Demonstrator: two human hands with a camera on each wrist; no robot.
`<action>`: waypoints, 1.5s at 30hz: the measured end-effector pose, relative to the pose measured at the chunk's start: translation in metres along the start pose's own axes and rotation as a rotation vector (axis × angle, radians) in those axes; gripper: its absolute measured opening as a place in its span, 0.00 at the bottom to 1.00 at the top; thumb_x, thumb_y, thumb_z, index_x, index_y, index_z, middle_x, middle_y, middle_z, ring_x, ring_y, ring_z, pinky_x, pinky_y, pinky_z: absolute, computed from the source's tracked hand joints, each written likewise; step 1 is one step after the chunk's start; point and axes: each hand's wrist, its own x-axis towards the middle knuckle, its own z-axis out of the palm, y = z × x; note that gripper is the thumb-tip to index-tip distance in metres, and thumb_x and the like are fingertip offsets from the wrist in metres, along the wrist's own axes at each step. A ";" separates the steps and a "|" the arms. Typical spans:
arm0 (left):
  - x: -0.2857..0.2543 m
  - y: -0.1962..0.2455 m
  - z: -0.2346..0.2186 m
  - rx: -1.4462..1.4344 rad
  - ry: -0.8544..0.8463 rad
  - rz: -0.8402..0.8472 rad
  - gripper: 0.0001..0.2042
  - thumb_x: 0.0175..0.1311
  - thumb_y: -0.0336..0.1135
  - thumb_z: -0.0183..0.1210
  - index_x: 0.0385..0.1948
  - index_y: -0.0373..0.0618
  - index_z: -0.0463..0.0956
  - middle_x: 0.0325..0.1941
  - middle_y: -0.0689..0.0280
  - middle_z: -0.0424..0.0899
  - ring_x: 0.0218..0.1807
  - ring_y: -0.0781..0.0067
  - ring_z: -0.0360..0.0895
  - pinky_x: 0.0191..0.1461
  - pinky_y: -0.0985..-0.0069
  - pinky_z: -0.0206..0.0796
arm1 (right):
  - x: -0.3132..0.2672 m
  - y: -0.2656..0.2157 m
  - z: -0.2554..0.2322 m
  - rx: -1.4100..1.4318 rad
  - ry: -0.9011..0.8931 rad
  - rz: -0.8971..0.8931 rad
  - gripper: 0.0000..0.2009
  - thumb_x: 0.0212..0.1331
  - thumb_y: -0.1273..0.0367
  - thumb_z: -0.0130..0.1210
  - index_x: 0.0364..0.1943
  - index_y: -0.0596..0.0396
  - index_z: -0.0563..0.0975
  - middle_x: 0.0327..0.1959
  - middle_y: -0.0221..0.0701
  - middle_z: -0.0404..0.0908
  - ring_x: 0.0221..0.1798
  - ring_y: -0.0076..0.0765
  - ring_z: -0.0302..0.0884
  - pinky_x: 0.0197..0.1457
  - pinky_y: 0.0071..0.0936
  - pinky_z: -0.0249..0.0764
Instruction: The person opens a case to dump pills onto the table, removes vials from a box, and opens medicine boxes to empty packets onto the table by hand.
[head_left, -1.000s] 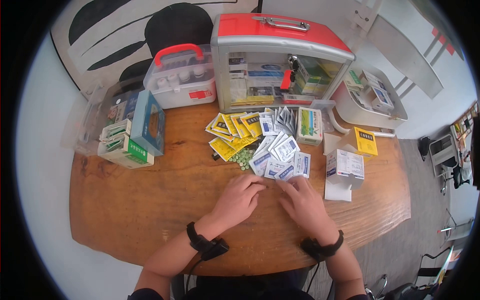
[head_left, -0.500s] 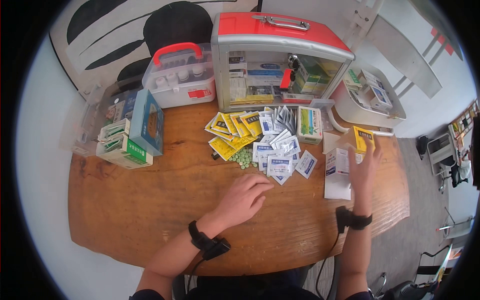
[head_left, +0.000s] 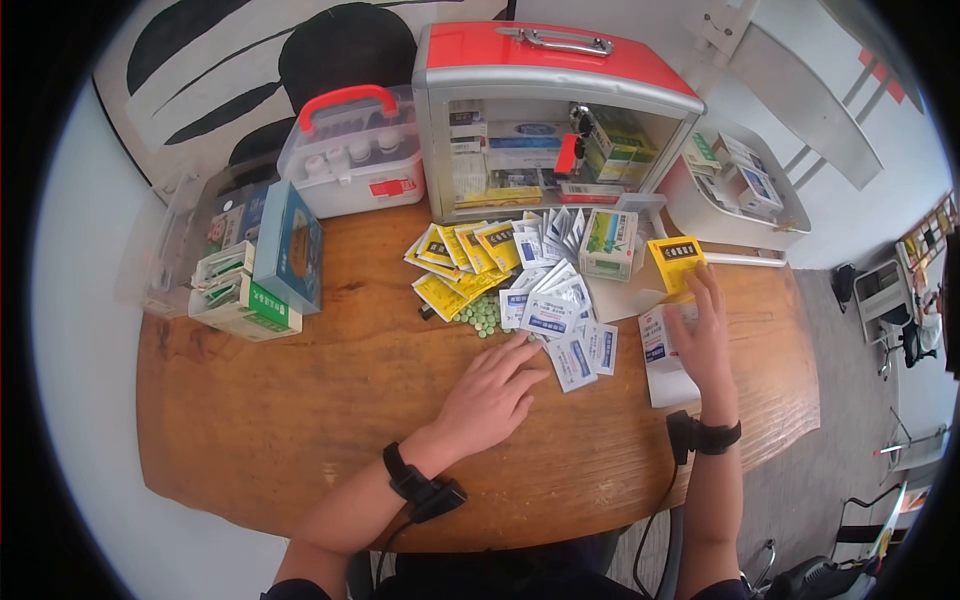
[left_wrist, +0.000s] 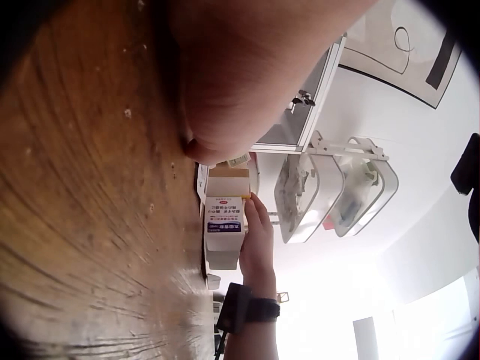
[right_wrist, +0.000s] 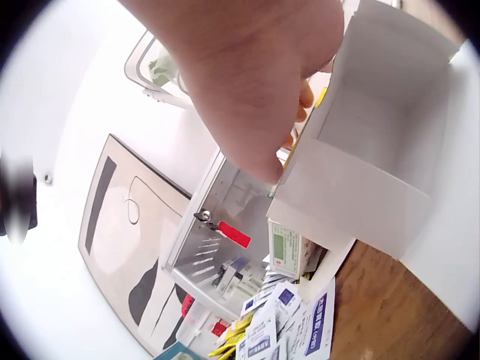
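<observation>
In the head view my left hand (head_left: 485, 395) lies on the table with its fingers stretched out, fingertips at the near edge of a fan of white-and-blue sachets (head_left: 573, 360). Green tablets (head_left: 478, 315) lie in a small pile just beyond, beside yellow sachets (head_left: 445, 295). At the right, my right hand (head_left: 705, 335) is against a yellow box (head_left: 675, 262) and a white carton (head_left: 660, 345), fingers extended along their right side. The right wrist view looks into the carton (right_wrist: 390, 120), which stands with its flaps open and nothing inside. A white-and-green box (head_left: 608, 243) leans beside the yellow one.
A red-topped medicine cabinet (head_left: 560, 60) stands at the back, between a clear case (head_left: 350, 180) with a red handle and a white bin (head_left: 780, 225) of boxes. Blue (head_left: 290, 245) and green-and-white boxes (head_left: 245, 305) stand at the left. Cords hang from both wrist straps.
My right hand left the sachets and went right to the boxes. The yellow box, white carton and white-and-green box have shifted left. The near sachets lie differently; my left hand stays about in place.
</observation>
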 end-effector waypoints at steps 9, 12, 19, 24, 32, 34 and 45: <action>-0.002 -0.001 0.003 -0.032 0.087 -0.014 0.18 0.60 0.28 0.63 0.54 0.43 0.78 0.69 0.57 0.70 0.75 0.51 0.63 0.74 0.56 0.60 | -0.036 -0.106 -0.011 0.181 -0.503 -0.103 0.16 0.58 0.71 0.64 0.51 0.53 0.78 0.41 0.37 0.82 0.39 0.49 0.83 0.41 0.43 0.79; -0.003 -0.001 0.000 -0.058 0.091 -0.032 0.18 0.59 0.26 0.64 0.52 0.42 0.78 0.66 0.57 0.72 0.71 0.50 0.66 0.72 0.57 0.62 | -0.043 -0.120 0.011 0.185 -0.732 -0.082 0.16 0.57 0.70 0.65 0.50 0.53 0.78 0.43 0.37 0.80 0.45 0.51 0.81 0.46 0.43 0.79; -0.004 -0.003 -0.013 -0.049 0.188 -0.038 0.17 0.58 0.25 0.64 0.51 0.43 0.78 0.64 0.58 0.73 0.67 0.51 0.69 0.71 0.57 0.63 | -0.005 -0.118 0.063 0.233 -0.294 -0.353 0.21 0.54 0.72 0.66 0.54 0.54 0.77 0.51 0.39 0.77 0.56 0.52 0.76 0.57 0.41 0.76; -0.015 -0.011 -0.102 0.273 0.513 -0.090 0.16 0.57 0.24 0.63 0.48 0.45 0.81 0.61 0.58 0.77 0.66 0.50 0.71 0.69 0.57 0.63 | -0.004 -0.121 0.063 0.394 -0.256 -0.306 0.16 0.58 0.77 0.61 0.52 0.54 0.80 0.53 0.39 0.79 0.54 0.52 0.79 0.56 0.42 0.78; -0.025 -0.089 -0.179 0.951 0.649 -0.405 0.17 0.59 0.29 0.66 0.51 0.42 0.79 0.62 0.57 0.75 0.68 0.50 0.70 0.76 0.52 0.55 | -0.040 -0.128 0.031 0.375 -0.516 -0.173 0.10 0.61 0.73 0.61 0.47 0.51 0.83 0.44 0.35 0.81 0.46 0.47 0.83 0.45 0.38 0.81; -0.025 -0.090 -0.180 1.039 0.554 -0.467 0.17 0.59 0.30 0.67 0.51 0.41 0.79 0.60 0.59 0.75 0.67 0.51 0.71 0.78 0.50 0.54 | -0.042 -0.130 0.031 0.363 -0.509 -0.197 0.11 0.61 0.72 0.62 0.48 0.51 0.83 0.45 0.35 0.81 0.46 0.47 0.83 0.45 0.38 0.82; -0.008 -0.060 -0.174 0.640 0.567 -0.378 0.18 0.55 0.21 0.65 0.48 0.43 0.79 0.56 0.57 0.77 0.60 0.53 0.74 0.66 0.66 0.68 | -0.046 -0.133 0.029 0.363 -0.489 -0.163 0.15 0.60 0.72 0.62 0.51 0.51 0.81 0.47 0.35 0.80 0.47 0.49 0.82 0.47 0.39 0.81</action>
